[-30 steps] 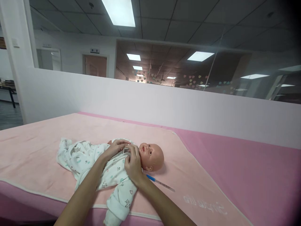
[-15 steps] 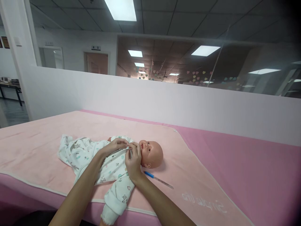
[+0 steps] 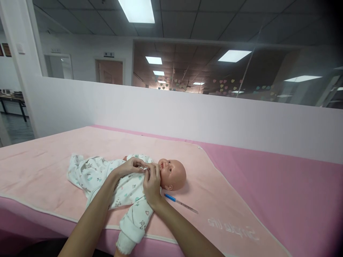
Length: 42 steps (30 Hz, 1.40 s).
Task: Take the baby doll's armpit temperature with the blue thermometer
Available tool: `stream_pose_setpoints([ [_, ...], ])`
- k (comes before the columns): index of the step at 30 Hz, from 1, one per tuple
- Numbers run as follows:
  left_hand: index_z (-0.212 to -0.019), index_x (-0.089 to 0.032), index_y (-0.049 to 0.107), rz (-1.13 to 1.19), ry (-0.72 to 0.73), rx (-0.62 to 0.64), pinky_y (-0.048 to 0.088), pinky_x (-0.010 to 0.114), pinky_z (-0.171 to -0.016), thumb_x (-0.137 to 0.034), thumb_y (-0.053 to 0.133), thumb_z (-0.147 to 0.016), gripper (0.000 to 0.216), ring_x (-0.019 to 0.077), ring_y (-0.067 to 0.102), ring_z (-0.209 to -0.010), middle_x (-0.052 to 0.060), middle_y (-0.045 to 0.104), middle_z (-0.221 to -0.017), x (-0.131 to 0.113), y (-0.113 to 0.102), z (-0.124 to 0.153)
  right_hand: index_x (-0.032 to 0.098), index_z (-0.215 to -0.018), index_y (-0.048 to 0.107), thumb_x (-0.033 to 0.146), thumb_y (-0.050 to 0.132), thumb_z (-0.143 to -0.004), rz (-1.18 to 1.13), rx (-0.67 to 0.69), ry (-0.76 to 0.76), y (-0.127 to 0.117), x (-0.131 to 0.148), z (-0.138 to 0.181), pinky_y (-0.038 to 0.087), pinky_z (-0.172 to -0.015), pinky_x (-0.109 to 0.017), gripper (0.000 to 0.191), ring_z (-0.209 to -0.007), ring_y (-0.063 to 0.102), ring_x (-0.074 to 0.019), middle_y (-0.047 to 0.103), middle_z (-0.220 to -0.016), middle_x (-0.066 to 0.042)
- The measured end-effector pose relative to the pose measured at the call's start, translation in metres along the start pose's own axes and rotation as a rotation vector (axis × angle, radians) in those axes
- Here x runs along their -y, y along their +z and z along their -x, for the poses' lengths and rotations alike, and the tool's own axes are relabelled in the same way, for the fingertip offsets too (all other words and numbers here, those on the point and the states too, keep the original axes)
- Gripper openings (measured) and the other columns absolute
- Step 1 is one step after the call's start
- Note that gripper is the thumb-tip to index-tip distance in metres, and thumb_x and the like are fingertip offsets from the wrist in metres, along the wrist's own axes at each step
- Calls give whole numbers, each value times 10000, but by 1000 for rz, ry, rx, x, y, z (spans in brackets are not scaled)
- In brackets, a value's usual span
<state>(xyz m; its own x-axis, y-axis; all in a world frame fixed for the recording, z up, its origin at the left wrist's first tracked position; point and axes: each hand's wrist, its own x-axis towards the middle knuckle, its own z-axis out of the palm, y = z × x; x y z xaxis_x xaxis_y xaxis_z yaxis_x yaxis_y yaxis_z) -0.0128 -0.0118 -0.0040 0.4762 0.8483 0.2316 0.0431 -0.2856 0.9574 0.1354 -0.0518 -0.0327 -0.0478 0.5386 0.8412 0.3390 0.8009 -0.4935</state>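
Observation:
A baby doll lies on its back, its head toward the right. It wears a white printed romper, with one sleeve stretched toward me over the near edge. My left hand is closed at the romper's neckline, thumb and fingers pinching the cloth. Right beside it, my right hand pinches the same front edge just below the doll's chin. The fingertips of both hands nearly meet, and they hide the bit of cloth between them. A thermometer-like stick with a blue end rests near the doll's head.
Under the doll is a peach blanket with pale edging, spread over a pink padded surface. A white low wall with glass above it stands behind. At far left is a table with items on it.
Both hands stay at the neckline. My left fingers have closed in toward the right hand's fingertips, covering the edge of cloth that showed between them before.

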Motion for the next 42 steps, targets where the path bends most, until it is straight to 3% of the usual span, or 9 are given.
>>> stream_pose_setpoints([
  [12, -757, -89, 715, -80, -27, -112, 427, 213, -632, -240, 702, -643, 190, 124, 582, -655, 56, 685, -715, 8, -2, -2, 201, -1000, 524, 49, 313, -864, 30, 31, -7, 0, 0, 0, 428, -886, -344, 294, -945, 486, -160, 505, -983, -61],
  [24, -838, -107, 696, -86, -4, -13, 427, 222, -694, -289, 648, -726, 218, 141, 592, -749, 48, 683, -791, 0, 1, 1, 200, -1021, 543, 49, 327, -838, 17, 13, -18, 1, -1, 1, 424, -939, -352, 321, -1042, 471, -169, 481, -1072, -84],
  [30, -786, -93, 697, -78, 14, -4, 439, 232, -715, -280, 661, -710, 206, 155, 603, -776, 70, 689, -821, 0, 1, 0, 186, -998, 546, 55, 374, -793, -1, -21, -28, 2, -1, 0, 444, -906, -364, 298, -1030, 478, -183, 495, -1047, -91],
  [42, -882, -84, 706, -161, -36, -10, 425, 215, -618, -298, 730, -619, 340, 131, 565, -687, 63, 675, -774, 6, -6, 0, 190, -980, 566, 65, 359, -827, -1, -51, -1, 2, -3, 2, 449, -898, -357, 285, -1024, 481, -174, 499, -1040, -87],
])
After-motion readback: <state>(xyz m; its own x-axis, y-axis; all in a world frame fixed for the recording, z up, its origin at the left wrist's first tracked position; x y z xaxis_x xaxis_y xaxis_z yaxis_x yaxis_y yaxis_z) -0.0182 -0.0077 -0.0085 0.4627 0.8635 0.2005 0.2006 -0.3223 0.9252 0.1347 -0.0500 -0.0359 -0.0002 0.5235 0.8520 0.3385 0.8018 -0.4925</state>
